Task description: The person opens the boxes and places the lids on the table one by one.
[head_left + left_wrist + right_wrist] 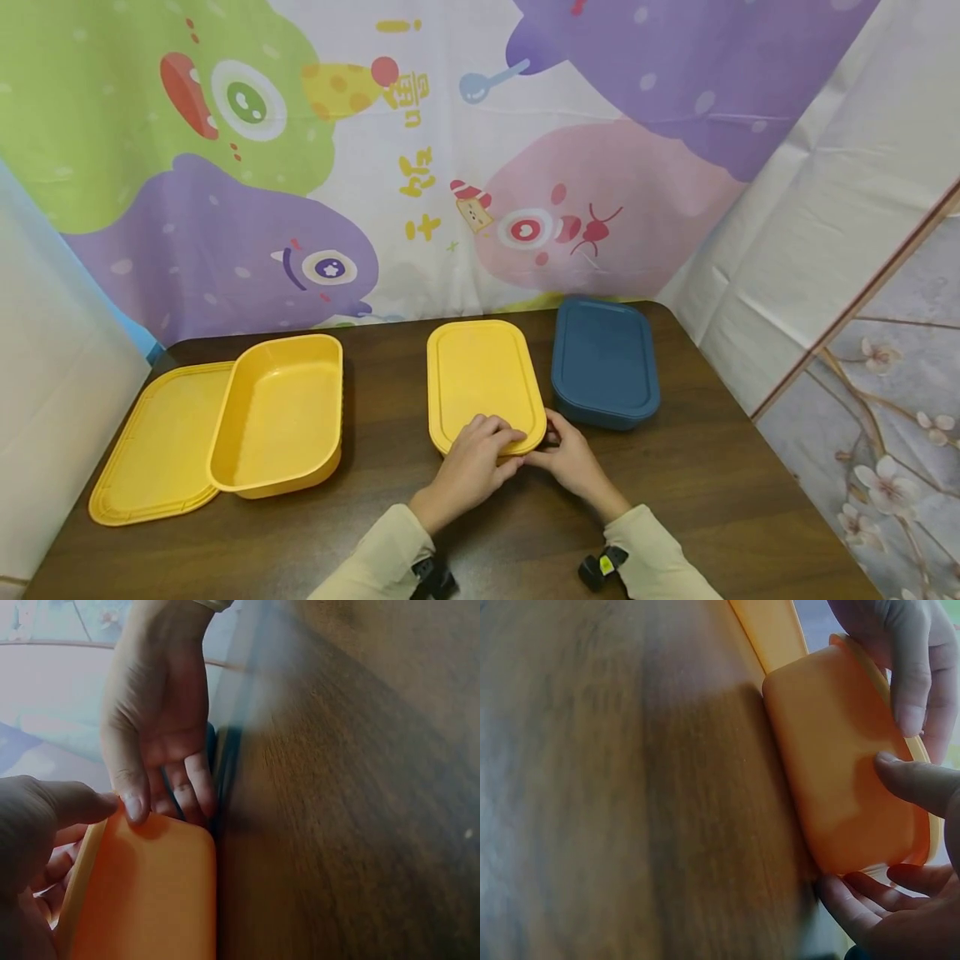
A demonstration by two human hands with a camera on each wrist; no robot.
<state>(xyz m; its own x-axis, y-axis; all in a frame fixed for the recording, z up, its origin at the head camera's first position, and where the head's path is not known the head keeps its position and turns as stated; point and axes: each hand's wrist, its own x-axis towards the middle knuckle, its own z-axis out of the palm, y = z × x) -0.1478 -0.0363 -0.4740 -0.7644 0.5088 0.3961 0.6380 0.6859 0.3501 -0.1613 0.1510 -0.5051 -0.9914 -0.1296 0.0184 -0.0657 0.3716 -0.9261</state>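
A yellow lunch box (832,750) stands near the middle of the table, its flat yellow lid (483,375) lying on top. My left hand (474,458) grips the front of the lid, fingers over the top and thumb (86,802) at the rim. At the front right corner, my right hand (576,462) holds the box, its thumb (919,780) against the front wall and its fingers round the side. To the right stands a blue lunch box (603,358) with a blue lid on it, close to the right hand's fingers.
On the left, an open yellow box (281,417) overlaps a loose yellow lid (153,450) beneath its left side. A cartoon-printed cloth (442,275) hangs behind the table's back edge. The dark wooden table (300,542) extends in front of the boxes.
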